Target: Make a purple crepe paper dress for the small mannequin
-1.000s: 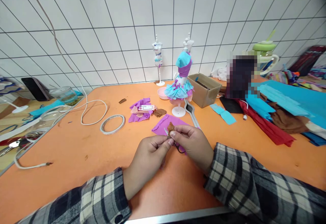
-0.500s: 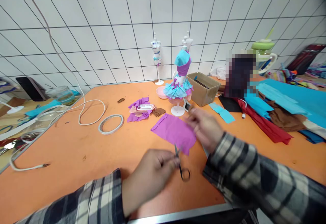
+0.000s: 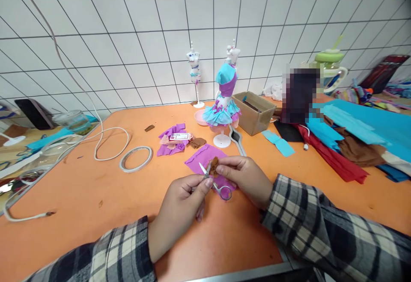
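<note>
Everything on the orange table (image 3: 80, 196) can be placed from the dressed mannequin (image 3: 224, 100), the little dress form in turquoise and purple frills standing near the tiled wall. Far to its left a glass jar (image 3: 73, 121) sits at the table's edge. A white cable (image 3: 111, 155) loops between the jar and the mannequin, and a ring of tape (image 3: 135, 158) lies flat closer in. Just left of the mannequin's foot is a heap of purple scraps (image 3: 171, 143) with a small card on top.

In front of the mannequin, towards the near edge, the left hand (image 3: 180, 205) has thumb and forefinger closed tight on the small scissors (image 3: 214, 183). The blades point up and away, and one finger ring hangs free below. The blade tips touch the brown scrap (image 3: 214, 166), which the right hand (image 3: 247, 177) pinches between thumb and forefinger, its other fingers curled in. Both are held over a sheet of purple crepe paper (image 3: 199, 158) lying flat before the mannequin's base.

A bare mannequin (image 3: 194, 66) stands just behind and to the left of the dressed one. To its right is an open cardboard box (image 3: 255, 115), then two turquoise strips (image 3: 279, 143). Well beyond those is a pile of blue, red and brown crepe paper (image 3: 353, 141).
</note>
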`<action>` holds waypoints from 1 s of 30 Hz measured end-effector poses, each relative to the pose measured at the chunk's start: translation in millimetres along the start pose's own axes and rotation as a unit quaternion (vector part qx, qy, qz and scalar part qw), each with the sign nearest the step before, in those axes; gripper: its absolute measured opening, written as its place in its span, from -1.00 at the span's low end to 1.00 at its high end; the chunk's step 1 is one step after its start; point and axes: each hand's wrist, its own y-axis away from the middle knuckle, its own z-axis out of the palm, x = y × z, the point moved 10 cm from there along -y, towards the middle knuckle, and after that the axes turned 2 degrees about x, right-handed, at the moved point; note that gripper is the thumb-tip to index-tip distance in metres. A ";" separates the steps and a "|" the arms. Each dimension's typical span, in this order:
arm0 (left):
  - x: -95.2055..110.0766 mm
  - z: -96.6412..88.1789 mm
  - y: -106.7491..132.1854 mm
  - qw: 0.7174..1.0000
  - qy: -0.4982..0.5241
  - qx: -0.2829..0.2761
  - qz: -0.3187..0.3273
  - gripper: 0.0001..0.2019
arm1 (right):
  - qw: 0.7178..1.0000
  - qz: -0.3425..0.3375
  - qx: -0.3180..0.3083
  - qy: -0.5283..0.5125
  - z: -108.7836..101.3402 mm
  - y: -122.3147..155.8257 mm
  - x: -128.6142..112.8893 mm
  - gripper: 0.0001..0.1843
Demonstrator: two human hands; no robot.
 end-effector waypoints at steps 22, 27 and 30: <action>2.9 11.4 2.9 0.995 -0.071 -0.070 -0.031 -0.60 | 0.999 0.043 -0.017 -0.004 11.5 9.5 1.9 -0.61; 6.4 10.6 5.3 0.988 -0.100 -0.110 -0.034 -0.58 | 0.998 0.054 -0.031 -0.019 2.7 2.3 1.9 -0.67; 10.2 20.4 19.1 0.973 -0.130 -0.189 -0.018 -0.59 | 0.995 0.000 0.092 -0.046 -56.1 -13.2 -22.0 -0.67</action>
